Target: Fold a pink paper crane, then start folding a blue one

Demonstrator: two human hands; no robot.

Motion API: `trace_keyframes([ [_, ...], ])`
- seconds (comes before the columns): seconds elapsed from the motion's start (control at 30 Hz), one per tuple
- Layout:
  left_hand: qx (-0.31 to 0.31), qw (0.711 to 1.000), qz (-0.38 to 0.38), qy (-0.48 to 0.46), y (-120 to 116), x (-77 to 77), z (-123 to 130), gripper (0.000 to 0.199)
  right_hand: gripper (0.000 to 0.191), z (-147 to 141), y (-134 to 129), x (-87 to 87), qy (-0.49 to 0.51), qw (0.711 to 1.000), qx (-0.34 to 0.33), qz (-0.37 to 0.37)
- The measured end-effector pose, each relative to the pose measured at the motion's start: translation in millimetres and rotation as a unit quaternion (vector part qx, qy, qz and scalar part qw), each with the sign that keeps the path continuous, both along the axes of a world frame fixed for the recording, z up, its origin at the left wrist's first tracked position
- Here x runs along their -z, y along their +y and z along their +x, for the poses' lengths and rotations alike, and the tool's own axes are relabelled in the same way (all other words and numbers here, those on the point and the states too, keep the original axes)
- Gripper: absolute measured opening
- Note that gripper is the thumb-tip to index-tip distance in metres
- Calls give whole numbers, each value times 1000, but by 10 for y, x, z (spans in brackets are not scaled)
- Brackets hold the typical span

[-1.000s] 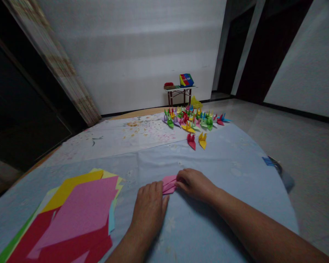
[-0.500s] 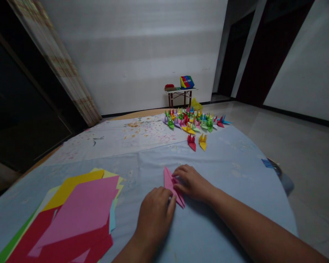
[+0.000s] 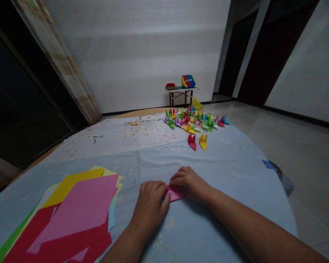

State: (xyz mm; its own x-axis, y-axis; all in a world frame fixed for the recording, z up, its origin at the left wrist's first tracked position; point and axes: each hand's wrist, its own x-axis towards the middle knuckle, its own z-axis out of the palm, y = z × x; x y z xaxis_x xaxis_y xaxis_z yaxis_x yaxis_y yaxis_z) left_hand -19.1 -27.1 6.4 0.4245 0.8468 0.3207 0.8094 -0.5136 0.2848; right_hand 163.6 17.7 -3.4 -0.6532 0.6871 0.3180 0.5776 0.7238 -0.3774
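Observation:
A pink folded origami paper (image 3: 176, 194) lies on the blue tablecloth between my hands, partly hidden beneath the fingers. My left hand (image 3: 152, 199) grips its left end, thumb toward me and fingers curled over the far side. At its right end and upper edge, my right hand (image 3: 190, 183) pinches the paper with bent fingers. Past my hands stand a red paper crane (image 3: 192, 142) and a yellow paper crane (image 3: 203, 142), side by side.
A stack of coloured paper sheets (image 3: 82, 208) lies at the left. Many folded paper cranes (image 3: 194, 120) crowd the table's far right. A small side table (image 3: 182, 89) by the wall holds a colourful box (image 3: 188, 81).
The pink paper has turned from a steep, nearly upright slant to lying more crosswise. My left hand has shifted slightly left and away from me, and my right fingers have closed in.

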Motion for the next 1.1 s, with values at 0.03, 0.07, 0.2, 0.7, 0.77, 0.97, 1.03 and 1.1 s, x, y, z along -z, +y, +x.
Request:
trace_keyframes([
  [0.03,3,1000,-8,2,-1,-13,-3,18,15,9,12,4,-2,1000,2,9],
  [0.07,7,1000,-15,4,-4,-24,-7,18,15,17,22,5,-5,1000,4,18],
  [0.2,19,999,-28,15,-24,-25,-18,19,15,37,40,-17,-20,999,13,40],
  [0.7,-7,999,-22,35,-47,-27,-5,19,36,165,-76,-144,-33,996,-38,-71],
  [0.77,-11,999,-22,30,-40,-36,-6,19,35,150,-55,-127,-34,997,-22,-67],
  [0.97,-7,999,-7,46,7,-10,-40,14,32,112,-35,-107,-22,999,1,-43],
  [1.03,-2,999,-5,50,12,2,-53,15,27,109,-34,-89,-27,999,2,-39],
  [1.1,2,999,-8,48,15,10,-63,15,24,109,-28,-59,-30,999,7,-32],
])
